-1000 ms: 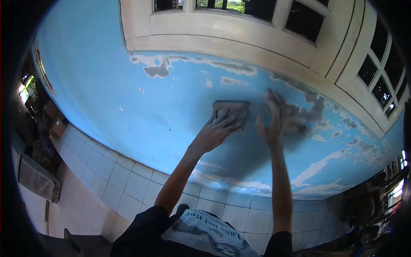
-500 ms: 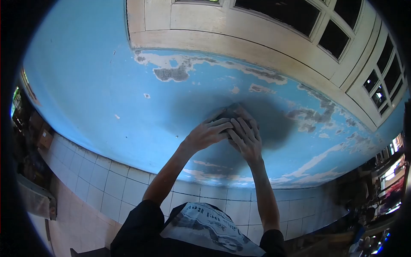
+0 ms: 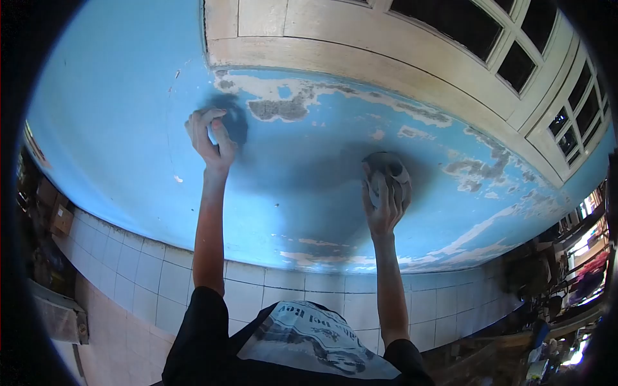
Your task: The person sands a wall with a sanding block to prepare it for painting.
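My right hand [image 3: 386,199] presses a curled, dark grey piece of sandpaper [image 3: 394,166] against the blue wall [image 3: 309,225]; its fingers spread over the sheet and cover much of it. Higher up on the left, my left hand [image 3: 212,135] is raised close to the wall, its fingers bent into a pinch. Whatever is between those fingertips, if anything, is too small to make out. Bare plaster and grey patches [image 3: 277,108] show just right of the left hand, where the paint has come off.
A cream wooden window frame [image 3: 360,64] with dark panes runs along the top. White tiles [image 3: 244,286] line the lower wall. More flaked paint [image 3: 489,167] lies to the right. Cluttered items [image 3: 553,315] stand at the far right, and a cardboard box [image 3: 62,219] at the far left.
My left hand has left the sandpaper and moved up and left towards the flaked patch. My right hand has shifted slightly right, still on the sandpaper. The view has moved a little.
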Tool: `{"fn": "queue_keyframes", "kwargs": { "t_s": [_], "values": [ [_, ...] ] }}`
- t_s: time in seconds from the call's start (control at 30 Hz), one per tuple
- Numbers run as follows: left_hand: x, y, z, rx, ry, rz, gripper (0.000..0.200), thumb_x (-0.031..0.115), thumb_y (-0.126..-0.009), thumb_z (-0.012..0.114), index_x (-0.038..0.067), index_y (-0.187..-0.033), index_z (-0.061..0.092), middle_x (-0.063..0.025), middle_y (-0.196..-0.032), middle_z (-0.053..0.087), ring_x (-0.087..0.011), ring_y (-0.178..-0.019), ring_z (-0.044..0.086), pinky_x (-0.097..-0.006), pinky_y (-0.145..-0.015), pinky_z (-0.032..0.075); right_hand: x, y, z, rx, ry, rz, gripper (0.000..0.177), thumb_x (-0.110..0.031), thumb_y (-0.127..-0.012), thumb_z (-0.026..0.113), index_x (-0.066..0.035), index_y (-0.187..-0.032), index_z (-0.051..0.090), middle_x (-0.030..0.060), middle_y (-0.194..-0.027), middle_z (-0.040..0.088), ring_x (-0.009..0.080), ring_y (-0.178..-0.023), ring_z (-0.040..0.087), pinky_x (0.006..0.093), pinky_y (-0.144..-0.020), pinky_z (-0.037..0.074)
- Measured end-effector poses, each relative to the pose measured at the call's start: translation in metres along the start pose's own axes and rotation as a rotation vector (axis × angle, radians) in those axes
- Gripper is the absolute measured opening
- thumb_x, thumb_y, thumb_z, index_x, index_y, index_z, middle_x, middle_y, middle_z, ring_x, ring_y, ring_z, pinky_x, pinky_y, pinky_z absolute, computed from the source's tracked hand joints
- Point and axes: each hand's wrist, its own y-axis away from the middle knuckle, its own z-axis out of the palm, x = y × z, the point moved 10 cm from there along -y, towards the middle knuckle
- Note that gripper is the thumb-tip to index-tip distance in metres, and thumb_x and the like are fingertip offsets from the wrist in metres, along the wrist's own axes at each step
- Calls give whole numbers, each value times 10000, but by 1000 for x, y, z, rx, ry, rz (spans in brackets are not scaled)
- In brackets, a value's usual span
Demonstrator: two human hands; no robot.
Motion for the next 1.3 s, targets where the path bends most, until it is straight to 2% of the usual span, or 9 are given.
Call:
{"fn": "queue_keyframes", "kwargs": {
  "t_s": [0.4,0.6,0.67,0.77,0.9,0.97,1.1,1.2,1.3],
  "values": [
    [-13,7,23,-83,-182,71,150,196,-886,488,73,-898,574,-85,-877,589,-239,-759,493,-355,-703,333,-32,-13,34,124,-150,64,306,-131,-822,653,-105,-1126,633,76,-1198,613,289,-1197,517,564,-1090,142],
    [-12,6,22,-59,-169,93,118,132,-797,533,113,-903,583,-53,-890,594,-217,-739,481,-339,-694,332,-104,-13,60,-104,-155,-368,368,-66,-807,591,-115,-1172,615,52,-1203,612,230,-1122,574,563,-1062,212],
    [-11,6,23,-74,-175,80,115,158,-827,520,101,-910,577,-63,-888,586,-228,-752,483,-348,-702,331,-70,-30,46,33,-351,-50,406,-15,-769,564,-102,-1161,623,56,-1226,597,220,-1160,542,569,-1041,243],
    [-14,9,26,-90,-179,63,126,179,-853,507,91,-918,569,-73,-889,577,-237,-765,479,-357,-709,328,-90,-48,36,80,-351,25,361,-13,-819,490,-54,-1149,632,94,-1231,592,322,-1232,474,534,-1091,151],
    [-12,7,26,-111,-191,63,123,171,-844,512,92,-923,564,-70,-889,575,-235,-757,466,-355,-708,324,-122,-39,62,-167,-237,-261,321,-41,-856,492,-46,-1147,629,111,-1213,599,346,-1232,467,519,-1075,206],
    [-12,6,26,-110,-201,61,122,170,-844,513,92,-924,563,-68,-888,575,-234,-755,464,-355,-708,324,-84,-47,44,25,-408,34,313,-35,-872,512,-44,-1168,614,127,-1203,602,352,-1236,460,501,-1049,261],
    [-13,9,27,-114,-214,52,122,163,-836,518,95,-927,562,-64,-892,577,-232,-761,468,-356,-710,323,-84,-45,41,140,-403,115,392,-2,-796,596,-47,-1186,588,96,-1232,586,330,-1214,484,522,-1035,256],
    [-14,8,27,-114,-188,53,125,166,-835,520,97,-930,562,-68,-901,582,-232,-778,481,-358,-712,325,-90,-42,51,-13,-340,-94,322,-19,-852,566,-23,-1173,586,137,-1218,586,358,-1222,473,511,-1021,276],
    [-16,10,29,-109,-192,57,137,200,-860,517,98,-938,564,-77,-910,588,-230,-804,498,-354,-718,331,-51,-47,25,254,-420,129,390,-96,-873,592,-100,-1260,537,173,-1218,580,361,-1204,492,527,-1078,187]
  ]
}}
